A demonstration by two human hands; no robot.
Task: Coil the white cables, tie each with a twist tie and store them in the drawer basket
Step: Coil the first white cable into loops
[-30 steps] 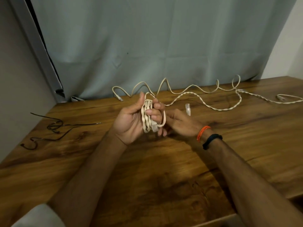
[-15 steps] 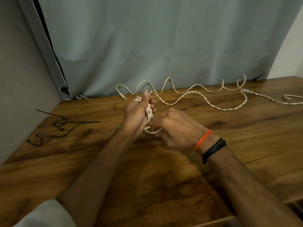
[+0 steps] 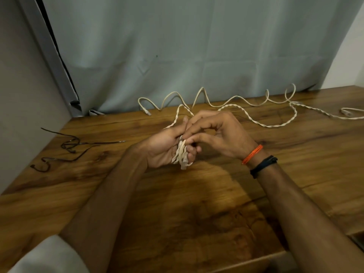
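1. Black thin wire [image 3: 67, 146] lay in loose bends at the left of the frame, on the wooden worktop [image 3: 197, 203], well apart from the hands.
2. At the centre, the left hand [image 3: 165, 148] was wrapped around a coil of white twisted cable [image 3: 182, 152], its fingers curled through the loops; a plug end [image 3: 184, 164] hung below the coil.
3. Just right of it, the right hand [image 3: 214, 134] pinched the top of the same coil with curled fingers, touching the left hand. An orange band [image 3: 252, 154] and a black band [image 3: 264, 166] sat on that wrist.
4. From the coil, the uncoiled length of the twisted cable [image 3: 275, 126] ran up and to the right across the worktop toward the right edge of the frame.
5. Behind it, a second white cable [image 3: 202, 93] zigzagged along the foot of a grey-blue curtain [image 3: 177, 46], from centre-left to upper right.
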